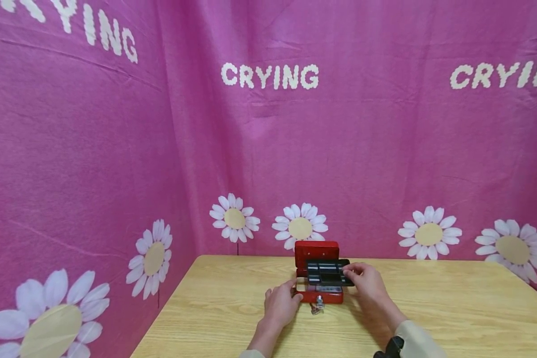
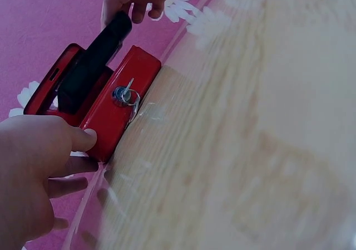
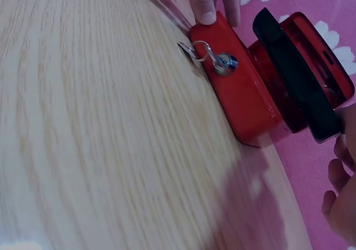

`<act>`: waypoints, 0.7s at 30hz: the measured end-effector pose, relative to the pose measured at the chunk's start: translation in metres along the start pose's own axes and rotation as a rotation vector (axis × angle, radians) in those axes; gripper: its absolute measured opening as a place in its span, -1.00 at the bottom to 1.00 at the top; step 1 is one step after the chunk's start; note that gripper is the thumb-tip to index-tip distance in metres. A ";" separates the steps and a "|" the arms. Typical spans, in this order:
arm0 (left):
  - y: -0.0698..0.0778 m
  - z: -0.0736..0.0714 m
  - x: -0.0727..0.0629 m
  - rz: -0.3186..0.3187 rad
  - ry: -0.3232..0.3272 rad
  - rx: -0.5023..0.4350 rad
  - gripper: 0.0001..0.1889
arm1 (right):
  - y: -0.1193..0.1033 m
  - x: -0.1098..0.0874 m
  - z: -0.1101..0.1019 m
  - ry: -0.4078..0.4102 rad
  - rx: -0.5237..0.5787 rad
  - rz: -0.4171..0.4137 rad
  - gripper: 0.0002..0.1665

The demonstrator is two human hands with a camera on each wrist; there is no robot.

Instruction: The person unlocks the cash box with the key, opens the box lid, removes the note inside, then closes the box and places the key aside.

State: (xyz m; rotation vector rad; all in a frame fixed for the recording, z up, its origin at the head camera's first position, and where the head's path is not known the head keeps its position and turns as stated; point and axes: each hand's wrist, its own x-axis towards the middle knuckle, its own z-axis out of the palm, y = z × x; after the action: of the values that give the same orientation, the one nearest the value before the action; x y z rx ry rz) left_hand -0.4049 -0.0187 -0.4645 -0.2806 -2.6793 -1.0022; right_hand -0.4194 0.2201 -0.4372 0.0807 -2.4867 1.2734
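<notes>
A small red cash box (image 1: 332, 297) stands on the table with its lid (image 1: 315, 246) raised at the back. Keys on a ring (image 2: 133, 101) hang from the lock in its front. My left hand (image 1: 279, 305) holds the box at its left front corner, the thumb lying on the front face. The thumb and fingers of my right hand (image 1: 368, 283) pinch the right end of a black compartment tray (image 1: 330, 278). The tray hovers tilted over the box, its right end higher in the left wrist view. Beneath it, something pale like paper notes (image 1: 328, 288) partly shows inside the box.
The light wood-grain table (image 1: 223, 298) extends to both sides of the box. A pink-purple cloth (image 1: 362, 149) with daisies and white lettering hangs behind and at the left, close to the table's back edge.
</notes>
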 end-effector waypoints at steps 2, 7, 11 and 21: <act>0.000 0.000 0.001 -0.005 -0.010 -0.002 -0.54 | 0.002 0.000 -0.005 0.002 -0.018 -0.017 -0.82; 0.000 -0.001 0.001 0.000 -0.014 0.000 -0.56 | 0.006 0.000 -0.017 -0.003 -0.052 -0.029 -0.81; -0.001 -0.002 0.001 0.007 -0.008 0.003 -0.56 | 0.009 0.000 -0.026 -0.008 -0.067 -0.030 -0.80; -0.002 -0.001 0.000 0.039 0.014 0.023 -0.57 | 0.024 -0.003 -0.048 0.008 -0.100 -0.022 -0.78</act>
State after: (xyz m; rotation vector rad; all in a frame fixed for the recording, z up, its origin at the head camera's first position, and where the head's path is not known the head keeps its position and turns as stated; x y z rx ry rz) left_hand -0.4048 -0.0207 -0.4652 -0.3182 -2.6607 -0.9573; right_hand -0.4085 0.2719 -0.4308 0.0780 -2.5308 1.1361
